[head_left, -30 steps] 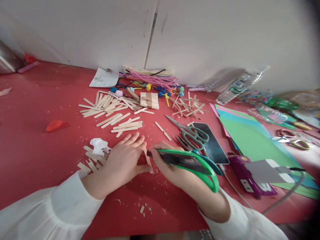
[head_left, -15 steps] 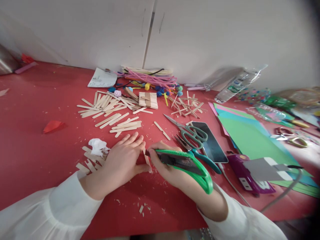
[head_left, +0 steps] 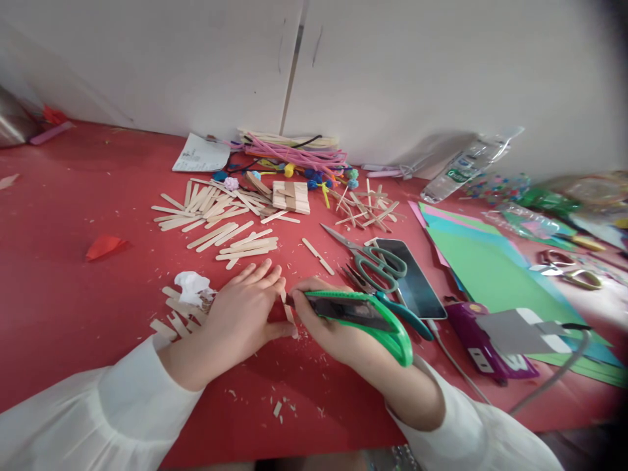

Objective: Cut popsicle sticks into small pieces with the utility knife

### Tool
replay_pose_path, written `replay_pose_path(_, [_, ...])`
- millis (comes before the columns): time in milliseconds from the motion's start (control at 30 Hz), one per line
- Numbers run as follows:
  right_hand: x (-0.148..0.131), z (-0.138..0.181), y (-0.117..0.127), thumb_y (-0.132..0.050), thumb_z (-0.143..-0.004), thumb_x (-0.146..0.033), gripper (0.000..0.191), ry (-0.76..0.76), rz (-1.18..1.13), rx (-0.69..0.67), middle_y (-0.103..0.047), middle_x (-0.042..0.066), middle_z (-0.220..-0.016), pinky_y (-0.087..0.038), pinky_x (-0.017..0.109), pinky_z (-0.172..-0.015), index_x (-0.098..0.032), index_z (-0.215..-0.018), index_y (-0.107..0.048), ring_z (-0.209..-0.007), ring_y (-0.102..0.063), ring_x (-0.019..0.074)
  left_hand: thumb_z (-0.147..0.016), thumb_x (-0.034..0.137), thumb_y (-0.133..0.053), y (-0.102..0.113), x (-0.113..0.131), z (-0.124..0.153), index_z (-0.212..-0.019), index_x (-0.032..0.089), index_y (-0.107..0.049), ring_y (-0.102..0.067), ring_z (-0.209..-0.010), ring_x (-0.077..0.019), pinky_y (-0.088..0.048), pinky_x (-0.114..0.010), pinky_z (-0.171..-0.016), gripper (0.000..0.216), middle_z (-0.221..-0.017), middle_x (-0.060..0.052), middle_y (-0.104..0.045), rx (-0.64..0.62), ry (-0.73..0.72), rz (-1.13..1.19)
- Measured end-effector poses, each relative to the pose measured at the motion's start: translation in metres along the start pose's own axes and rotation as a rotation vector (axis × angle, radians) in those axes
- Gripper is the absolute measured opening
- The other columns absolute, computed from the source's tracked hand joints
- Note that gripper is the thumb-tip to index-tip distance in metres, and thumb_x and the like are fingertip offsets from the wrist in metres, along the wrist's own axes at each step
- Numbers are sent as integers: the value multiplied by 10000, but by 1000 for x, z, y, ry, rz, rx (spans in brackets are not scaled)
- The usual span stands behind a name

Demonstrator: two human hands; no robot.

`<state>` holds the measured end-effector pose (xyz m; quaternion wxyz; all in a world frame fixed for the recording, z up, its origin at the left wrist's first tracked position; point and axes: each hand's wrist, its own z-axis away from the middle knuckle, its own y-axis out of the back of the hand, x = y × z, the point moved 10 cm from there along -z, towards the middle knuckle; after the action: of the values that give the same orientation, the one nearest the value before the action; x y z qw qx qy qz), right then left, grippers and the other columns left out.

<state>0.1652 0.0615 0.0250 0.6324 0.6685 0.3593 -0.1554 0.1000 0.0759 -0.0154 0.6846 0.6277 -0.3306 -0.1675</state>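
Between my two hands a wooden craft stick [head_left: 288,313] lies on the red table. My left hand [head_left: 240,311] holds it down, fingers stretched forward at its far end and thumb at its near end. My right hand [head_left: 328,327] is closed round a green utility knife [head_left: 360,311], whose tip meets the stick's side near my left index finger. The blade's edge is mostly hidden by my fingers. Behind my left wrist, cut stick pieces [head_left: 179,317] lie beside a crumpled white tissue [head_left: 192,288]. Small wood shavings [head_left: 277,409] are scattered on the table in front.
Craft sticks [head_left: 210,206] are spread behind my hands. Grey-green scissors [head_left: 377,265], blue-handled pliers [head_left: 405,315] and a phone [head_left: 412,278] lie close to my right hand. Farther right are coloured paper sheets [head_left: 485,281], a purple device [head_left: 485,340] and a plastic bottle [head_left: 458,171].
The rear end of the green utility knife has moved slightly up and left in view. My left hand and the craft stick stay in place.
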Motion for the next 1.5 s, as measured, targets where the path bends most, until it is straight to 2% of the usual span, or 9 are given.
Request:
replay_pose_path(400, [1, -13, -18, -350, -851, -218, 217, 69, 131, -127, -640, 41, -681, -480, 272, -657, -190, -753, -542, -693, -629, 174, -768, 473, -550, 0, 1, -2, -1224, 104, -524, -333, -1295, -303, -282, -435, -1049, 587, -1353, -169, -441, -28, -19, 16])
replay_pose_path(533, [-18, -1, -23, -425, -803, -172, 133, 237, 174, -157, -619, 27, -663, -426, 228, -523, -170, -756, -549, -545, -568, 131, -763, 401, -553, 0, -1, 0, -1197, 94, -545, -343, -1293, -282, -264, -412, -1065, 531, -1334, -156, -472, 23, -26, 18])
replay_pose_path(633, [-38, 13, -37, -507, -766, -151, 51, 417, 419, -222, -602, 42, -648, -343, 242, -431, -141, -747, -554, -500, -521, 136, -749, 274, -523, 1, 1, 2, -1193, 95, -548, -334, -1298, -271, -250, -410, -1074, 480, -1336, -138, -476, 29, -66, 6])
replay_pose_path(767, [-52, 26, -45, -450, -809, -93, 129, 611, 659, -214, -607, 58, -677, -317, 275, -423, -135, -780, -568, -530, -523, 162, -694, 168, -497, 5, 4, 4, -1205, 76, -534, -318, -1306, -280, -275, -445, -1058, 521, -1351, -157, -452, 8, -94, -16])
replay_pose_path(1000, [-57, 33, -28, -412, -853, -107, 188, 753, 613, -164, -609, 43, -677, -342, 273, -458, -142, -779, -582, -530, -507, 144, -718, 162, -518, 11, 4, 5, -1170, 127, -563, -360, -1285, -269, -309, -447, -1036, 456, -1316, -145, -496, 59, -114, 37])
replay_pose_path(1100, [-50, 24, 0, -420, -865, -185, 185, 659, 345, -58, -603, 29, -636, -363, 249, -468, -153, -775, -579, -516, -508, 128, -748, 406, -592, 9, -1, 4, -1155, 129, -572, -377, -1270, -298, -311, -456, -1028, 493, -1298, -152, -513, 72, -70, 29])
replay_pose_path(1233, [7, -5, 41, -447, -847, -274, 183, 177, -108, 193, -644, 35, -676, -440, 236, -537, -170, -765, -573, -564, -577, 123, -711, 566, -594, 8, -6, 2, -1149, 134, -564, -404, -1252, -294, -299, -442, -1034, 616, -1281, -143, -533, 79, -49, 29])
replay_pose_path(1367, [58, -20, 17, -526, -765, -434, 288, -217, -599, 84, -581, -12, -491, -393, 216, -373, -167, -656, -532, -350, -482, 90, -746, 430, -629, 13, -11, 0, -1051, 179, -587, -443, -1205, -267, -353, -416, -987, 397, -1238, -98, -557, 109, -33, 95])
replay_pose_path(1500, [65, -21, 5, -629, -664, -458, 318, -313, -762, 51, -550, -33, -431, -378, 202, -351, -152, -628, -549, -315, -466, 79, -768, 286, -622, 19, -4, -1, -786, 183, -587, -523, -981, -216, -435, -339, -829, 110, -986, -50, -579, 93, -62, 166])
